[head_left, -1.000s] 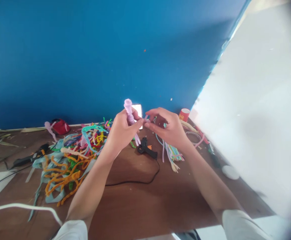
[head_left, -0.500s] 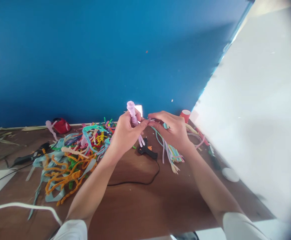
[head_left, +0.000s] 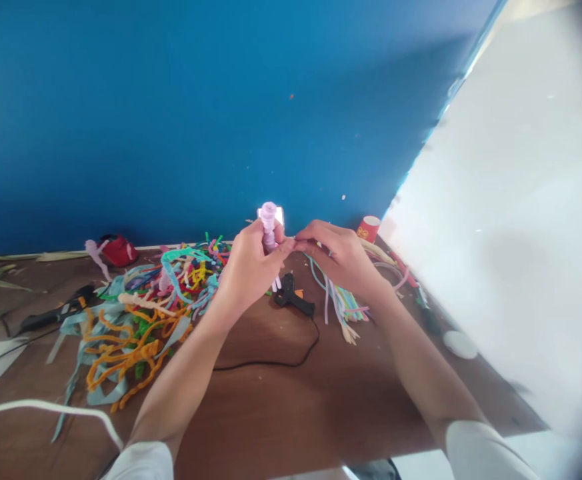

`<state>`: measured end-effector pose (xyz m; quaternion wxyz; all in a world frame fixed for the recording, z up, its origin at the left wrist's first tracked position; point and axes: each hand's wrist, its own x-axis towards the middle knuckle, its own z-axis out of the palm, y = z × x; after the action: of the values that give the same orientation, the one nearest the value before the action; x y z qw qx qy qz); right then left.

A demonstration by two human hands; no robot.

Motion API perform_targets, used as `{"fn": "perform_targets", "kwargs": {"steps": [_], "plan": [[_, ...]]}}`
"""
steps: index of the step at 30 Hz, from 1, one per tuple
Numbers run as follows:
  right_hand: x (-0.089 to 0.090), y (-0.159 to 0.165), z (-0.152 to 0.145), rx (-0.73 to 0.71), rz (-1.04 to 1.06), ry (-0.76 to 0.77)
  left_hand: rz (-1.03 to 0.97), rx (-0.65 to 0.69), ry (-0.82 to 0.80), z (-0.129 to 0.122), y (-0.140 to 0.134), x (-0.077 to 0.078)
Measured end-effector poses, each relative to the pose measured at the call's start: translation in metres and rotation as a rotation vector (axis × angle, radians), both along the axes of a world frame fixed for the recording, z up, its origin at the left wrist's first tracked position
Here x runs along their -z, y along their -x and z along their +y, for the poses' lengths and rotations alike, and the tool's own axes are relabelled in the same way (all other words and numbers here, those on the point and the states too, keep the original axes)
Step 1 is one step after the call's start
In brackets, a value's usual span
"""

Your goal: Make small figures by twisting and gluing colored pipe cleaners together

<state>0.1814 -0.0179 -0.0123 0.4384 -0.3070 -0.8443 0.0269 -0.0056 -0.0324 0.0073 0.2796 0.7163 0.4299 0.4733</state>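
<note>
My left hand (head_left: 255,257) is closed around a lilac pipe-cleaner figure (head_left: 269,223), held upright with its coiled top above the fist and its thin ends showing below. Thumb and fingers of my right hand (head_left: 338,253) pinch at a spot touching my left fingertips; a bit of lilac pipe cleaner seems to lie between them, mostly hidden. Behind the figure stands a lit phone screen (head_left: 279,215). A black glue gun (head_left: 293,297) rests on the table below my hands. Under my right hand spreads a bundle of pastel pipe cleaners (head_left: 343,310).
On the brown table (head_left: 271,413), a tangled heap of coloured pipe cleaners (head_left: 135,340) fills the left. A second black tool (head_left: 58,312), a red pouch (head_left: 119,251), a red cup (head_left: 369,229) and a white disc (head_left: 460,345) lie around. A black cord (head_left: 271,364) crosses the middle.
The lilac figure has tilted more upright and shifted slightly right, now overlapping the phone screen. My right fingers have drawn in against my left fingertips, and less of the lilac strand shows.
</note>
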Motion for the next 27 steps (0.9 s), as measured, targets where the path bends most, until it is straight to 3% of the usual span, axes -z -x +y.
{"fn": "perform_targets", "kwargs": {"steps": [7,9,13,16,18,22,27], "plan": [[-0.004,-0.003,0.0,0.024,-0.072,0.119,0.384,-0.199,-0.19,-0.007,-0.007,-0.004],[-0.003,0.0,0.001,-0.053,0.039,0.223,0.4,-0.19,-0.231,-0.008,-0.007,-0.005],[0.001,0.007,0.002,-0.259,0.399,0.586,0.338,-0.185,-0.316,-0.009,-0.008,-0.002],[0.004,0.011,0.001,-0.272,0.526,0.693,0.24,-0.187,-0.288,-0.007,-0.009,0.001],[0.005,0.012,0.001,-0.172,0.505,0.596,0.145,-0.169,-0.231,-0.005,-0.01,0.002],[0.003,0.008,0.002,0.101,0.298,0.123,-0.053,-0.106,-0.096,0.0,-0.007,0.003],[0.004,-0.002,0.005,0.083,0.052,-0.177,-0.185,0.024,0.059,0.002,-0.002,0.001]]}}
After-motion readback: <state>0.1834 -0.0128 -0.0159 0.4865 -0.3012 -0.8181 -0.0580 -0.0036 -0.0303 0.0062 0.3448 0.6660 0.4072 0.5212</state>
